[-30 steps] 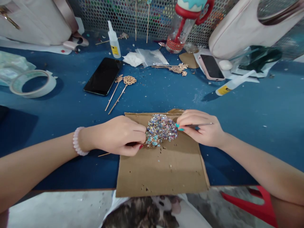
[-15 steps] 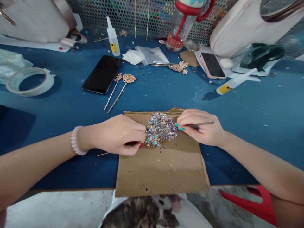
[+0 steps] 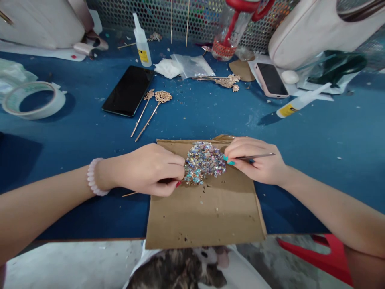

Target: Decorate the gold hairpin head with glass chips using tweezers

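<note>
Across one blue tabletop (image 3: 195, 120): two phones (image 3: 128, 91), two nozzle bottles (image 3: 142, 50).
Grips one slim tool (image 3: 259, 156) in right hand (image 3: 255, 159), pinches one beaded cluster (image 3: 206, 157) with left hand (image 3: 150, 168).

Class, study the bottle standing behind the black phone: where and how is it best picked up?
Probably around the middle of the bottle's body, at the yellow label, coming from the left: it stands upright, the body is broad and the spout narrow, while the black phone lies in front and a white bundle to the right.
</note>
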A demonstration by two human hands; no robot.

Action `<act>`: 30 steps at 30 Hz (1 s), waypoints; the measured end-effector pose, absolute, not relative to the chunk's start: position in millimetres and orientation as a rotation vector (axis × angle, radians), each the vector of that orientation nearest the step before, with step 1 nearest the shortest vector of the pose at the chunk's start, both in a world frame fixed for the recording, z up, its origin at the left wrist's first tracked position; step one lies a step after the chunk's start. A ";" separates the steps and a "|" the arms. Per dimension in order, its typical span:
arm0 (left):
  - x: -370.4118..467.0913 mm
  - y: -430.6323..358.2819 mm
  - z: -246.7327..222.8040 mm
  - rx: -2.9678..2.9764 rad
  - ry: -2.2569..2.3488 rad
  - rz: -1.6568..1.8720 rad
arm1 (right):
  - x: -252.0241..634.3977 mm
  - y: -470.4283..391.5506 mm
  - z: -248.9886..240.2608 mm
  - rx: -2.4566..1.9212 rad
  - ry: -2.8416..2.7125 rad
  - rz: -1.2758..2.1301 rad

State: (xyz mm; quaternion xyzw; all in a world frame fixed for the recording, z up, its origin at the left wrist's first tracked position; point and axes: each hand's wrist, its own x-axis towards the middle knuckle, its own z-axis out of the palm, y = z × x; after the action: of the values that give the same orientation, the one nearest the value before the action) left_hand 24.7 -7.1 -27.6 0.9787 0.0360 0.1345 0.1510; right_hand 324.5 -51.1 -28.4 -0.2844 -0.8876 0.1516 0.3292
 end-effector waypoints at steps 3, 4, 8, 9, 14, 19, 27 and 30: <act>24.7 -7.1 -27.6 2.811 0.101 0.382 | 324.5 -51.3 -28.8 -0.750 -2.323 0.402; 24.7 -7.1 -27.7 2.811 0.101 0.380 | 324.5 -51.1 -29.0 -0.750 -2.324 0.402; 24.8 -7.1 -27.8 2.810 0.101 0.377 | 323.9 -50.1 -29.8 -0.739 -2.321 0.399; 24.8 -7.1 -27.8 2.810 0.100 0.376 | 323.8 -49.9 -29.8 -0.738 -2.319 0.398; 24.9 -6.8 -28.1 2.810 0.099 0.380 | 323.8 -50.2 -29.2 -0.741 -2.326 0.389; 24.5 -7.1 -27.7 2.807 0.102 0.379 | 324.0 -50.5 -28.1 -0.747 -2.318 0.385; 24.7 -7.2 -27.9 2.818 0.108 0.376 | 324.1 -50.2 -28.3 -0.743 -2.328 0.393; 24.8 -7.3 -28.1 2.823 0.106 0.380 | 324.3 -50.0 -28.6 -0.737 -2.330 0.386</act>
State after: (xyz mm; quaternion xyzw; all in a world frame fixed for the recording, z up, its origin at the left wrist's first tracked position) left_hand 24.8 -7.3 -28.1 0.9799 0.0368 0.1318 0.1452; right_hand 324.3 -50.0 -28.6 -0.2815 -0.8897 0.1474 0.3277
